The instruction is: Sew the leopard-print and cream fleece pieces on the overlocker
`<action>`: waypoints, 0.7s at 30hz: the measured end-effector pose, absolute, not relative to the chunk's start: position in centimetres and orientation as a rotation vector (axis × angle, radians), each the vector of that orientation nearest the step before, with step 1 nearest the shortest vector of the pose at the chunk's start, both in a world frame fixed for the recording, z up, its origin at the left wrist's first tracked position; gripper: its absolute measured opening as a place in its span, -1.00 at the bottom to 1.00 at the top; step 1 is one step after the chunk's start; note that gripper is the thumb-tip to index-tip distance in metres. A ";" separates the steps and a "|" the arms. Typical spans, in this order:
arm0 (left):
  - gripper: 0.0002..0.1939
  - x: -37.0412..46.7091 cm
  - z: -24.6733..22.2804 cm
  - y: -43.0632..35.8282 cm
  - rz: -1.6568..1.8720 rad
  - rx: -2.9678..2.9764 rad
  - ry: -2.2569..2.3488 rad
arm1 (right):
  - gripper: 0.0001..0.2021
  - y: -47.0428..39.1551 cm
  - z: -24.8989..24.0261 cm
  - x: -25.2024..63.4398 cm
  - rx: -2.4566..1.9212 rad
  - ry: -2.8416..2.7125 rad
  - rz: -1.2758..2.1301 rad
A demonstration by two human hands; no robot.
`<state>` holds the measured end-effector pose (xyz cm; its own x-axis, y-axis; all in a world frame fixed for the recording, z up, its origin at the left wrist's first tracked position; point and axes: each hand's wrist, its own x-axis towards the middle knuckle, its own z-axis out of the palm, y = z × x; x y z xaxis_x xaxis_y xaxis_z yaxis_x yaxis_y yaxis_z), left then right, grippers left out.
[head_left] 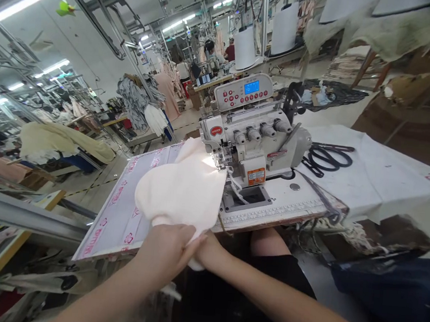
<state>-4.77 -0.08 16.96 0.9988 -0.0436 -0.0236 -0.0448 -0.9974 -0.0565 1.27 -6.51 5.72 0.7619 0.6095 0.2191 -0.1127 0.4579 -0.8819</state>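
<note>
A cream-white piece of fabric (183,188) lies over the left part of the sewing table, its far edge at the needle area of an overlock sewing machine (254,139). My left hand (169,249) is closed on the fabric's near edge, at the table's front. Close beside it, my right hand (208,252) is also closed on that edge, its fingers partly hidden behind the left hand. Some of the fabric hangs below the hands. The machine's lamp lights the cloth near the needle, and a white strip (235,182) hangs at the machine's front.
Black-handled scissors (327,157) lie on white cloth right of the machine. White thread cones (245,48) stand behind it. A printed sheet (117,213) covers the table's left side. Piles of grey garments (134,100) are farther back, where people sit at other stations. Boxes stand at right.
</note>
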 end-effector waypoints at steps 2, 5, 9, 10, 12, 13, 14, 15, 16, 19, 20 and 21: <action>-0.77 -5.4 16.0 0.6 -0.091 -3.058 0.137 | -0.69 -9.5 4.3 0.5 -1.036 -0.494 0.485; -0.82 -6.2 14.6 0.9 -0.174 -3.021 0.264 | -0.71 -13.6 3.0 -0.3 -1.003 -0.370 0.528; -0.77 -6.5 12.6 -0.3 -0.161 -2.967 0.475 | -0.60 -15.5 3.0 -0.9 -0.839 -0.299 0.569; -0.76 -6.5 12.2 -0.6 -0.211 -2.945 0.494 | -0.58 -15.5 3.1 -1.0 -0.831 -0.282 0.556; -0.76 -6.6 11.8 -1.0 -0.325 -2.903 0.498 | -0.67 -15.5 3.0 -1.0 -0.864 -0.279 0.559; -0.77 -6.6 11.8 -1.1 -0.371 -2.888 0.506 | -0.75 -15.4 3.0 -1.0 -0.896 -0.292 0.577; -0.78 -6.7 11.8 -1.3 -0.405 -2.879 0.528 | -0.81 -15.5 3.0 -1.0 -0.934 -0.310 0.599; -0.79 -6.8 11.9 -1.5 -0.424 -2.874 0.561 | -0.85 -15.5 2.9 -1.0 -0.971 -0.330 0.621; -0.79 -6.8 11.9 -1.8 -0.426 -2.869 0.598 | -0.86 -15.5 3.0 -1.0 -0.995 -0.349 0.642; -0.80 -7.0 11.6 -2.6 -0.354 -2.854 0.683 | -0.85 -15.7 3.1 -1.0 -1.003 -0.392 0.668; -0.80 -7.0 11.3 -2.8 -0.325 -2.854 0.673 | -0.84 -15.8 3.2 -1.0 -1.004 -0.403 0.669; -0.81 -7.0 11.0 -3.0 -0.305 -2.861 0.646 | -0.84 -15.8 3.2 -1.0 -1.013 -0.411 0.666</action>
